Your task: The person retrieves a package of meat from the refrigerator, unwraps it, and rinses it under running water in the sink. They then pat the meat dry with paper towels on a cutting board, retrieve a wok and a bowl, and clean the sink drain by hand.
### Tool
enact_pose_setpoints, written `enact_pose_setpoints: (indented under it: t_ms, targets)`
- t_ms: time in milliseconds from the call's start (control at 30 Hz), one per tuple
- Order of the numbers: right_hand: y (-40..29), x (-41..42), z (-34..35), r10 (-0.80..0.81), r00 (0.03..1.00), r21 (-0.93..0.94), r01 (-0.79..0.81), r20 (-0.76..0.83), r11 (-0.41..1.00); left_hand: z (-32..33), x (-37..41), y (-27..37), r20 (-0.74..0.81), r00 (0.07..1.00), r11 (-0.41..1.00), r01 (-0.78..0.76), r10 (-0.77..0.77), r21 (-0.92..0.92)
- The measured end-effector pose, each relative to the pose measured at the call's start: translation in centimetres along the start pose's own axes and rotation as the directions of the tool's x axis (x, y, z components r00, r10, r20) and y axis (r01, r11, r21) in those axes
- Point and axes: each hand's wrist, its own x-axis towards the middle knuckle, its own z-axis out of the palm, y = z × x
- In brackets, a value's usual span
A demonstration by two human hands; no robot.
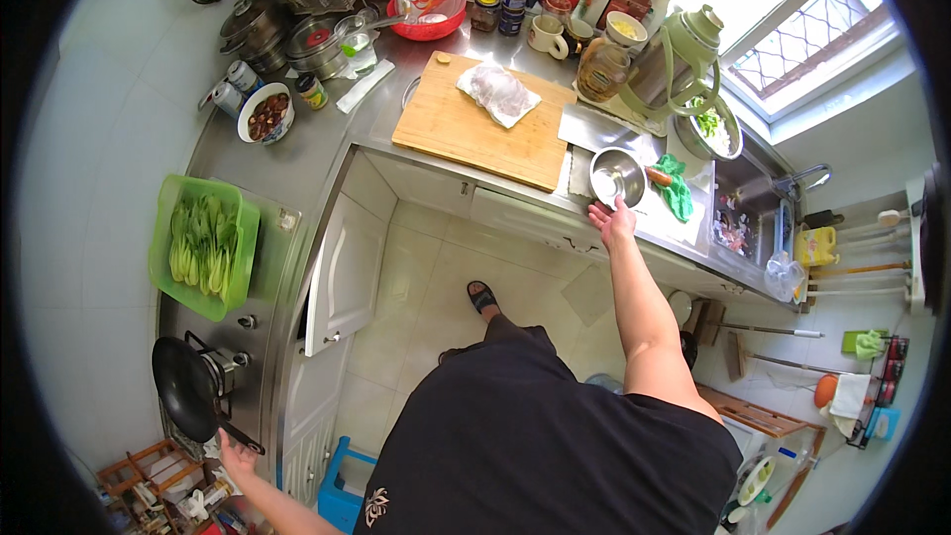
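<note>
My right hand (615, 224) is at the near rim of a small stainless steel bowl (631, 182), thumb over the rim and fingers below it. The bowl is at the counter's front edge, beside a cleaver with a broad blade (594, 126) and a wooden handle (658, 176). Far to the left, my left hand (238, 458) is at the handle of a black wok (182, 390) over the gas burner (223, 371). Whether its fingers are closed around the handle is unclear. A wooden cutting board (461, 122) bears pale raw meat (496, 93) on white paper.
A green basin (249, 215) of leafy greens stands beside the burner. Behind the board are jars, mugs and a green thermos jug (669, 63). A green cloth (674, 193) lies near the sink (769, 186). One cabinet door (345, 275) stands ajar; a blue stool (342, 490) is below.
</note>
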Motion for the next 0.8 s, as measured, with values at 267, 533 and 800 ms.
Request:
enact_pose_setpoints:
  t_ms: [267, 533, 800]
  targets:
    - [1.0, -2.0, 3.8, -0.1, 0.995, -0.133, 0.097, -0.011, 0.986, 4.9, -9.3, 1.2, -0.428, 0.693, 0.797, -0.376, 0.58, 0.472]
    - [0.4, -4.0, 11.3, 0.049, 0.968, -0.254, 0.015, 0.244, 0.967, 24.8, -18.8, -1.3, -0.004, 0.296, 0.222, -0.707, 0.955, 0.672]
    - [3.7, -8.8, 14.7, 0.194, 0.873, -0.318, -0.047, 0.448, 0.947, 45.6, -18.0, -9.5, 0.733, 0.573, 0.44, -0.801, 0.366, 0.406]
